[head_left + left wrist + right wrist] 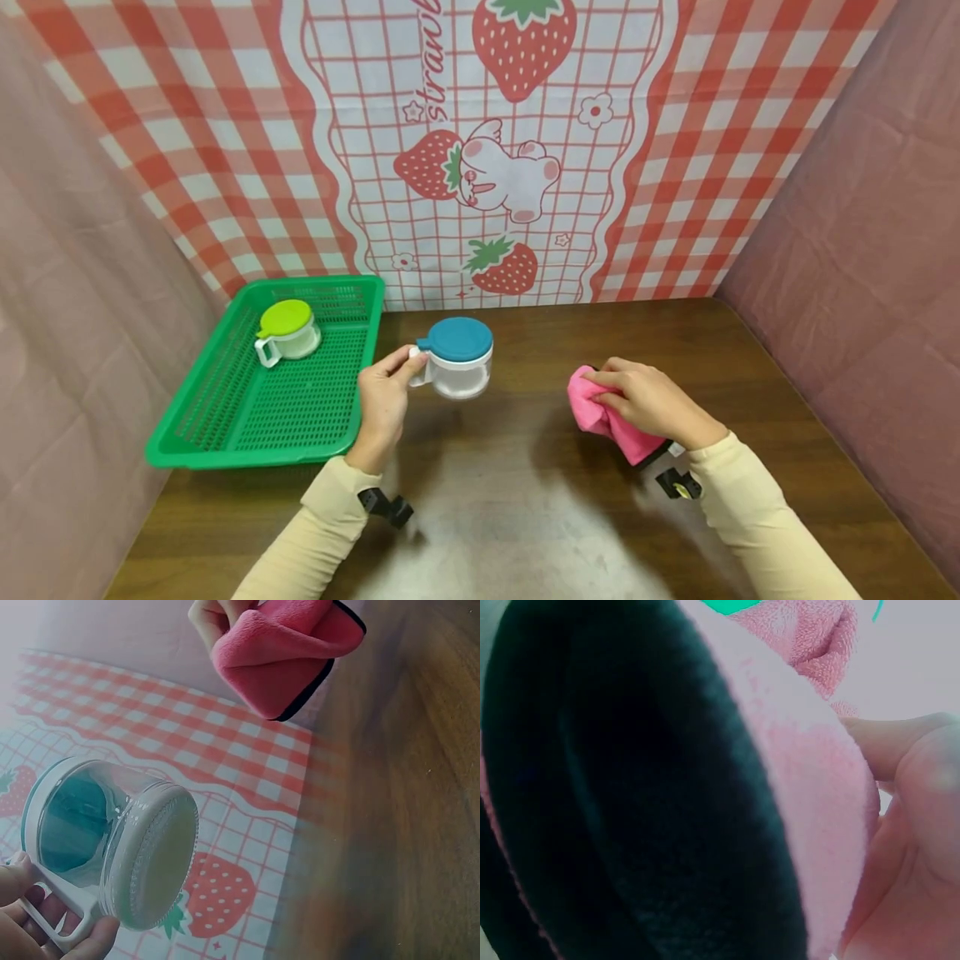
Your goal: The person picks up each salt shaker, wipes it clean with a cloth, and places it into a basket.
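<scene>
Held above the table by my left hand is a clear seasoning jar with a blue lid; thumb and fingers pinch its white handle. In the left wrist view the jar tilts, its round base facing the camera. My right hand grips a bunched pink cloth with dark edging, to the right of the jar and apart from it. The cloth's dark edge fills much of the right wrist view and hides part of the hand.
A green plastic basket stands at the left of the brown wooden table. Inside it sits a similar jar with a lime-green lid. A strawberry-patterned cloth hangs behind, with pink curtains at both sides.
</scene>
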`<move>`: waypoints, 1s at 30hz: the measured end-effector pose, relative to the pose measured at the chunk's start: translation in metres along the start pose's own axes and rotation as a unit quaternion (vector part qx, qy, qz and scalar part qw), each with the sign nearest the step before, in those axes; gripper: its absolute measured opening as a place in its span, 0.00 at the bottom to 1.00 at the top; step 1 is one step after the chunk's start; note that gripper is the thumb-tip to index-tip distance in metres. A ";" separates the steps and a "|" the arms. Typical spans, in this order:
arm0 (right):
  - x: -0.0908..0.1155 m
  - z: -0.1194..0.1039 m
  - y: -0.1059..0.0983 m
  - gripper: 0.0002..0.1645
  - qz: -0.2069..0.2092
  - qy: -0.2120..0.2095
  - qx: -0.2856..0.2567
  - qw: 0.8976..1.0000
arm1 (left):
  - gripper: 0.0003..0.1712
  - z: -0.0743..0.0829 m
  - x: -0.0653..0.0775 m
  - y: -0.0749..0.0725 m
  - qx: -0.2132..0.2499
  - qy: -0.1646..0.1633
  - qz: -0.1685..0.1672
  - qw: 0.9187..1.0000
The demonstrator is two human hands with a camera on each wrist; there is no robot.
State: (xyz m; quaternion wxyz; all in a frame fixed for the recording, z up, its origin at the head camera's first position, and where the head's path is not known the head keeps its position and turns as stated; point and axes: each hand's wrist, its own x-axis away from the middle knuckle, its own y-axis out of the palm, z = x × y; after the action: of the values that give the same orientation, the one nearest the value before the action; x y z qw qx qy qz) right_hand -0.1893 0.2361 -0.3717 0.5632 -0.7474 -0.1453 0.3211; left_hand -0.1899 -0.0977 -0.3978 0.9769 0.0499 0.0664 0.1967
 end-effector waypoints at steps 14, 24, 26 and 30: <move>0.005 0.003 -0.001 0.16 0.031 0.016 0.013 0.999 | 0.16 0.010 -0.007 -0.011 -0.001 0.009 0.006 1.000; 0.007 0.007 -0.002 0.15 0.013 0.014 0.024 1.000 | 0.18 0.018 -0.014 -0.020 0.043 0.024 0.015 0.999; 0.007 0.008 -0.001 0.15 0.004 0.016 0.024 1.000 | 0.18 0.019 -0.015 -0.022 0.050 0.023 0.019 0.998; 0.009 0.009 -0.001 0.12 -0.019 0.023 0.021 0.999 | 0.19 0.022 -0.017 -0.026 0.055 0.029 0.027 0.998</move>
State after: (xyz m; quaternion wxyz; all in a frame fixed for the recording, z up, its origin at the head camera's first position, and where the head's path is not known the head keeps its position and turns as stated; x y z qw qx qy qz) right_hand -0.1884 0.2480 -0.3752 0.5882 -0.7396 -0.1390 0.2961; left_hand -0.1926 -0.1296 -0.3774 0.9648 0.0996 0.1040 0.2202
